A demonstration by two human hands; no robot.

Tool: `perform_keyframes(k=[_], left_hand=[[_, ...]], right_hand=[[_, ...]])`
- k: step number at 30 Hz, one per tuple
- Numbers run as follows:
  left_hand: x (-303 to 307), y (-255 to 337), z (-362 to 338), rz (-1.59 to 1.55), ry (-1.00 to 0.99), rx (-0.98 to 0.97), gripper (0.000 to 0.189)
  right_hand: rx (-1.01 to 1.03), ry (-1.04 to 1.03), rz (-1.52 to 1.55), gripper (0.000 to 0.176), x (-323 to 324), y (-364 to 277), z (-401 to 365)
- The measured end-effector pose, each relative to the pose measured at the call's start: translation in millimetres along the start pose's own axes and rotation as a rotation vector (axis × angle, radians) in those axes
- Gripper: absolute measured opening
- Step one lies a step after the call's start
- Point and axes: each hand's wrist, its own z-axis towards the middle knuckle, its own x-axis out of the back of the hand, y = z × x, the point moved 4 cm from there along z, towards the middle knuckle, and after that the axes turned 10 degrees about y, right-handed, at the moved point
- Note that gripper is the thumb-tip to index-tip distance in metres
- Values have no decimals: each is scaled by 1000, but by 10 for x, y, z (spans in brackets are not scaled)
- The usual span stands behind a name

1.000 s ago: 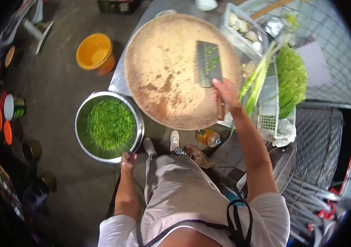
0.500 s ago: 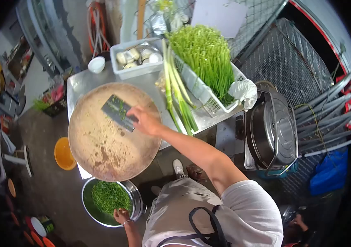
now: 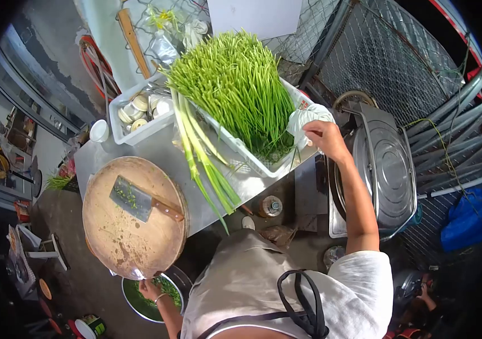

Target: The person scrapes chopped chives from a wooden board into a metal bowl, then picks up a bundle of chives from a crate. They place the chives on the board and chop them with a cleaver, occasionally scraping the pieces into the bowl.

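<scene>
While the right hand (image 3: 323,138) is reaching over the counter's (image 3: 168,152) right end, its thumb and fingers are bending toward each other at a white bag (image 3: 302,118); whether they are pinching it, I cannot tell. The bag is lying on the near right corner of a white crate (image 3: 256,165), which is holding a thick stand of green stalks (image 3: 235,85).

The left hand (image 3: 150,289) is hanging over a metal bowl (image 3: 130,300) just below the counter's near left corner, its fingers curling; I cannot tell whether they are gripping anything. Chopped greens (image 3: 171,289) are lying inside.

A round chopping board (image 3: 153,243) is covering that same corner and jutting past the near edge. On it a cleaver (image 3: 133,201) is resting flat, its handle pointing toward the board's right edge and green bits clinging to the blade. Long spring onions (image 3: 200,155) are lying between board and crate, their tips overhanging the counter's near edge. A white tub (image 3: 143,133) is standing along the far edge.
</scene>
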Motion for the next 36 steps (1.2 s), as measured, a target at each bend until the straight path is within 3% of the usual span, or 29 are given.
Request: perform_keyframes(k=[1,4,5,8,9,10,12,14,16,17,18,20,24,29,36], left_hand=[[25,33,13,73,50,-111,48],[-283,220,-8,-116,-134,-339,48],[-426,257,-128,-139,-202,-317,47],[-1313,952,-1234,-67,-461,-384,43],[-1660,984,-1350,-53,-573,-612,40],[-2012,1023,-1484,-37,-681,-842,38],[-2502,1432,-2392,-2,-841,-784,33],[-2996,1554,-2981,-117,-1072,-530,33],[-3391,1662,-3476,-74,-1307,-489,48],[-3567,1677,-3739,-111,-1339,-487,54],[-3688,1647,-4008,-143,-1369,-478,61],[-3915,1596,-4390,-121,-1412,-398,83],[-4362,1373,-4606,-180,-1152,-357,88],[-4464,1310,-4672,-199,-939,-435,92],[-4519,1292,-4843,-233,-933,-488,92]], right_hand=[[-110,-55,11,18,58,95,71],[76,-185,-32,19,-116,483,343],[162,-239,-16,18,-257,568,445],[254,-508,-169,19,-704,538,647],[200,-597,-267,20,-795,475,708],[192,-552,-181,20,-841,476,803],[172,-469,-10,20,-912,544,994],[38,-418,63,36,-914,660,1145],[10,-268,33,49,-832,809,1280],[-10,-252,-1,68,-822,911,1370],[-10,-153,25,70,-798,1002,1429],[1,22,79,75,-812,1110,1536],[-9,162,201,73,-1012,1192,1769],[-68,140,226,81,-1263,1250,1946],[-279,182,409,81,-1442,1443,2293]])
